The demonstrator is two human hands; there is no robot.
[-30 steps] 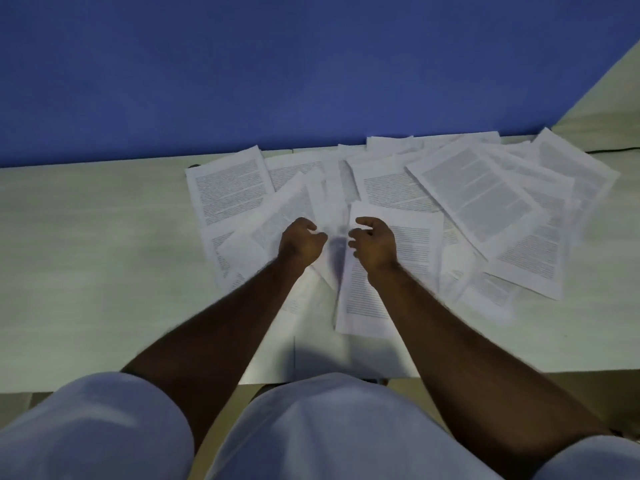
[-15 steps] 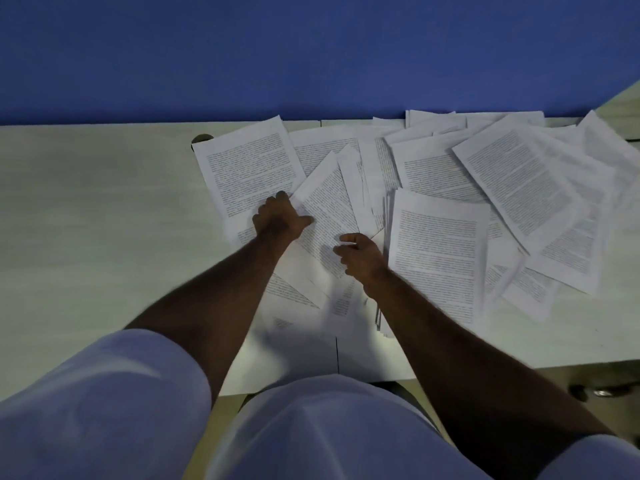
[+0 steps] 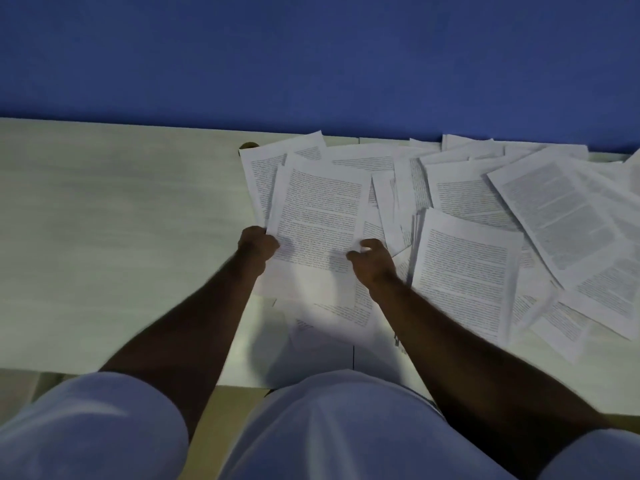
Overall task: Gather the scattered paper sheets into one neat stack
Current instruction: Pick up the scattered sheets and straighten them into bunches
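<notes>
Several printed paper sheets lie scattered and overlapping across the pale table (image 3: 104, 237), from its middle to the right edge. One printed sheet (image 3: 318, 216) sits on top at the left of the spread, held at its near corners. My left hand (image 3: 258, 244) grips its lower left corner. My right hand (image 3: 372, 261) pinches its lower right corner. More sheets (image 3: 332, 317) lie under it toward me, partly shadowed by my arms. Another sheet (image 3: 464, 271) lies just right of my right hand, and a slanted sheet (image 3: 561, 216) lies farther right.
A blue wall (image 3: 311, 57) runs along the table's far edge. A small round hole (image 3: 248, 146) shows in the table near the far edge, beside the leftmost sheet. The table's near edge is close to my body.
Both hands have taken hold of one printed sheet, which now lies squared on top at the left of the spread. The view has shifted left and tilted.
</notes>
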